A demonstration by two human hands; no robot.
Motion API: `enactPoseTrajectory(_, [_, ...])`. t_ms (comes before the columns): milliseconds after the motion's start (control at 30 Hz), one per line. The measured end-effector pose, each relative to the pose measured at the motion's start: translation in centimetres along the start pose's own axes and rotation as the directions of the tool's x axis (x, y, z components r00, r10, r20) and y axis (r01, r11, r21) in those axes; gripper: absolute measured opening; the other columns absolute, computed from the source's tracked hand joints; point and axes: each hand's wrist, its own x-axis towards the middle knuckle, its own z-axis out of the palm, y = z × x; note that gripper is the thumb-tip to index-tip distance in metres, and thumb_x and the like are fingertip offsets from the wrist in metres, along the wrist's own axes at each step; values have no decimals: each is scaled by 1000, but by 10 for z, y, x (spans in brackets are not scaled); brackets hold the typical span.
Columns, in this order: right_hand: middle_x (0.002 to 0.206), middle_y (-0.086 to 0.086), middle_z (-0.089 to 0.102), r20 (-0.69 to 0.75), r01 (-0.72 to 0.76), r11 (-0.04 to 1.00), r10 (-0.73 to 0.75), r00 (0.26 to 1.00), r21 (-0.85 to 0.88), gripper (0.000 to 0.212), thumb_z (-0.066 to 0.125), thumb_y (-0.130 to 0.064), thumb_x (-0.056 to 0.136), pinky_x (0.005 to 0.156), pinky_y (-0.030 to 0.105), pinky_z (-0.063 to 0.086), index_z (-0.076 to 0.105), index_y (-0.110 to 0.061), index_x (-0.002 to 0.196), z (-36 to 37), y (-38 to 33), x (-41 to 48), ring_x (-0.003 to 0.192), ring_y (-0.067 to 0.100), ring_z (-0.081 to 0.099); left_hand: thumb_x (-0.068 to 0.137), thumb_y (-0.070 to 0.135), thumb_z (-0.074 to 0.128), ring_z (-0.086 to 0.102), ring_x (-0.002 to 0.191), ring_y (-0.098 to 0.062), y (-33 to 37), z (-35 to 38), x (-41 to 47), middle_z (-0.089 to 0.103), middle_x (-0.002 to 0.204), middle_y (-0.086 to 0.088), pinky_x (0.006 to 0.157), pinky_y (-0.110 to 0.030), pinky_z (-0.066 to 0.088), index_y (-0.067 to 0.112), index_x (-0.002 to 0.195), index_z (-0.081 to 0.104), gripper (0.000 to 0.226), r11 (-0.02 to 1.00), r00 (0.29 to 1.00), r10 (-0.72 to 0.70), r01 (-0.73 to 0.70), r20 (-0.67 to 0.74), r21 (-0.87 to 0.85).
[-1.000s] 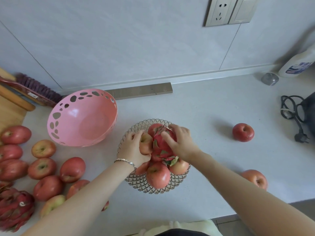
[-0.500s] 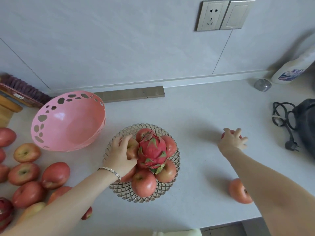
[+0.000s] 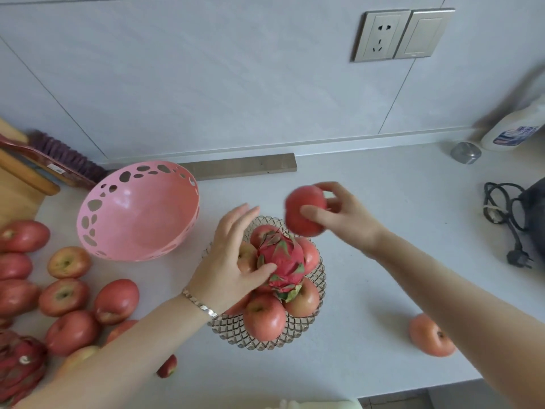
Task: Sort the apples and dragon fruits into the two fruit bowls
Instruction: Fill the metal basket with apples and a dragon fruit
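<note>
A clear glass bowl point(image 3: 320, 274) at the centre holds several apples with a dragon fruit point(image 3: 283, 262) lying on top. My left hand point(image 3: 228, 261) rests against the pile's left side, fingers spread, thumb touching the dragon fruit. My right hand point(image 3: 343, 215) holds a red apple point(image 3: 305, 209) in the air just above the bowl's far rim. An empty pink bowl point(image 3: 138, 211) with cut-out holes stands tilted to the left. Several loose apples point(image 3: 63, 296) lie at the left, one apple point(image 3: 432, 335) at the right, and another dragon fruit point(image 3: 19, 364) at the lower left.
A brush point(image 3: 62, 157) and wooden board point(image 3: 14, 190) sit at the far left. A metal strip point(image 3: 244, 166) lies along the wall. A black cable with plug point(image 3: 507, 219), a small metal cap point(image 3: 466, 152) and a white bottle point(image 3: 513, 129) occupy the right.
My right hand picked the apple up from the counter at the right and carried it left over the glass bowl. My left hand stayed at the pile and opened its fingers.
</note>
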Motion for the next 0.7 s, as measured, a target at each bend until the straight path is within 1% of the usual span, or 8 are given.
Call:
enactPoseTrajectory(67, [106,12,62,184,36,996,-50,982,77,35,71,-23,79,73,26,57,48,-27,105,26,-17,-12,86,18,65,65,46,66,38,131,-9,11,1,0,33,139,6,105,-19,36,47,130,23,78,990,999,9,-15,-43,-138])
enactPoseTrajectory(100, [107,10,63,234,32,996,-50,971,79,31,68,-25,81,79,31,57,48,-29,104,38,-19,-17,89,19,65,64,45,68,39,128,-4,15,1,-1,35,135,11,103,-17,37,47,128,26,76,981,995,-10,-9,-97,-192])
enactPoseTrajectory(200, [105,-1,62,260,68,998,-63,963,-9,28,60,-32,87,82,20,53,47,-26,110,66,-18,-26,91,7,62,61,47,66,41,115,14,12,-4,-9,42,122,19,95,-2,33,45,123,35,69,978,975,-92,50,-200,-204])
enactPoseTrajectory(300, [101,-6,62,174,214,931,-168,970,-295,32,56,-36,89,84,21,47,56,-17,115,68,-10,-24,89,5,58,57,50,66,47,108,10,-2,-13,-24,49,119,10,87,-2,35,47,120,39,68,991,985,-137,136,-100,-18])
enactPoseTrajectory(400, [93,-16,59,29,157,939,-155,987,-307,18,59,-29,88,88,26,46,59,-24,104,59,7,-23,94,8,56,62,46,72,56,106,-13,-12,-11,-46,43,127,10,83,-22,47,49,125,35,72,946,962,-243,208,122,249])
enactPoseTrajectory(500, [94,-11,61,-47,86,945,-106,993,-315,11,61,-22,86,90,34,49,58,-27,96,50,32,-26,95,12,58,67,48,68,56,103,-19,-17,5,-61,39,133,8,83,-30,48,40,134,31,77,857,940,-265,127,216,500])
enactPoseTrajectory(600, [103,-4,60,-70,61,938,-90,993,-342,15,61,-20,84,92,37,49,59,-31,93,45,51,-32,99,14,56,70,49,67,52,105,-20,-24,20,-63,35,137,7,89,-31,43,31,136,24,81,804,933,-283,103,224,586])
enactPoseTrajectory(700, [108,-4,53,-99,17,940,-53,994,-340,24,61,-20,84,98,39,44,53,-42,88,45,66,-38,110,19,52,66,51,73,51,108,-22,-31,29,-65,38,136,3,91,-35,48,28,136,30,86,834,938,-284,140,198,533])
